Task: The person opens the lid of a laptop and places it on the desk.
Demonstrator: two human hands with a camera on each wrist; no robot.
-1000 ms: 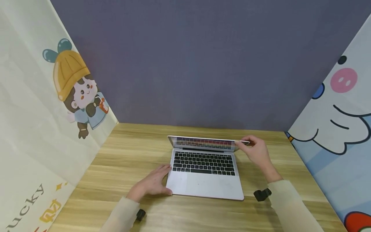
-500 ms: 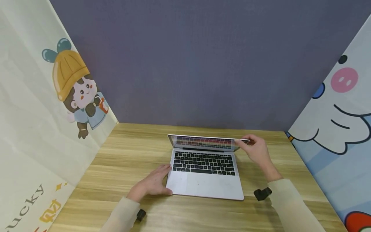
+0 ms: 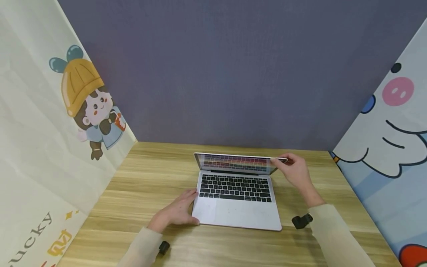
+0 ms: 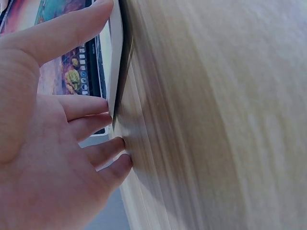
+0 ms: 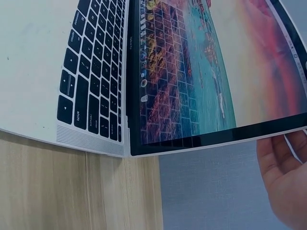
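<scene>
A silver laptop (image 3: 238, 214) lies on the wooden table, its black keyboard (image 3: 235, 187) bare to view. Its raised lid (image 3: 237, 163) shows a lit, colourful screen in the right wrist view, with the keys mirrored in it. My right hand (image 3: 296, 174) pinches the lid's upper right corner, thumb on the screen side and fingers behind. At the base's left side my left hand (image 3: 176, 210) rests with its thumb at the front corner. In the left wrist view, that hand's fingers (image 4: 86, 106) are extended and touch the laptop's edge.
The wooden table (image 3: 146, 178) runs back to a grey-blue panel (image 3: 217, 74). A pale printed sheet (image 3: 36, 122) borders the left side, and a blue and white cartoon sheet (image 3: 393, 141) borders the right.
The lid has swung slightly farther up and back, and more of the screen shows. My right hand rose a little with it; the left hand has stayed at the base.
</scene>
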